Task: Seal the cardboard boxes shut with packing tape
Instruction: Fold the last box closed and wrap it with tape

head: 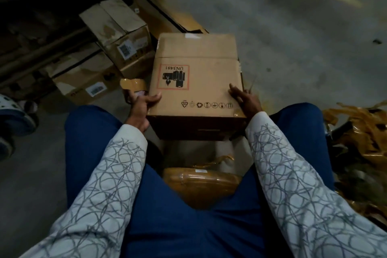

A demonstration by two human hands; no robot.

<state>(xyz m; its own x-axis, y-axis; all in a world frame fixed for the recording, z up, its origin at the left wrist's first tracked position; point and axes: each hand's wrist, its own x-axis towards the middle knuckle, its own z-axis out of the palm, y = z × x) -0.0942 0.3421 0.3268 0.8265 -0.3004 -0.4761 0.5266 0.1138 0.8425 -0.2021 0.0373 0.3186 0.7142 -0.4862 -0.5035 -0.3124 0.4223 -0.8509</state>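
A closed cardboard box with a red-framed UN3481 label stands on the floor between my knees, its top flaps meeting in a seam across the far half. My left hand grips a roll of brown packing tape at the box's left edge, a loose tape end sticking up and my thumb lying on the box top. My right hand presses with fairly straight fingers against the box's right top edge. A thin strip sticks up just beyond that hand; I cannot tell what it is.
Several worn cardboard boxes with barcode labels are stacked at the back left, beside flattened cardboard. A heap of crumpled brown tape lies on the right. A tape-wrapped brown bundle sits between my legs. Bare concrete floor stretches behind.
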